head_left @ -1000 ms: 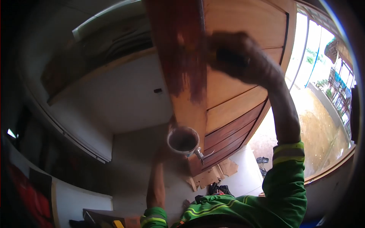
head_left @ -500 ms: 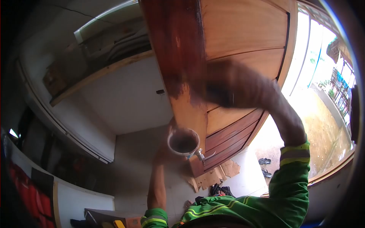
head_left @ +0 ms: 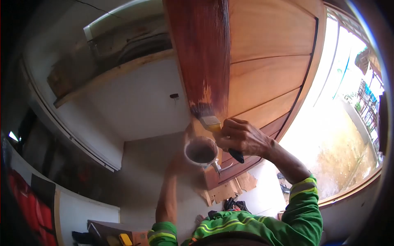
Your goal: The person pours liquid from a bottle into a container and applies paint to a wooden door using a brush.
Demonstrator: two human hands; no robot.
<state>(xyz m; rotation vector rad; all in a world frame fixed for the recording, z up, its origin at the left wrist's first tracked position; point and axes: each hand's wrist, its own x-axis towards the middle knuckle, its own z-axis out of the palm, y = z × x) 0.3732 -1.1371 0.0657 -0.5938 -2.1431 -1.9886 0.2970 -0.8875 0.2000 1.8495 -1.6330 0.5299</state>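
Right hand (head_left: 242, 137): we gripped the brush (head_left: 210, 122) tightly, its bristles against the door (head_left: 266, 35).
Left hand (head_left: 180, 158): we held the open can (head_left: 201, 151) near the brush; our fingers looked blurred.
Door: we saw dark, glossy coating along its upright board, with a paler patch beside the bristles.
Door handle (head_left: 218, 166): we saw it just beside the can.
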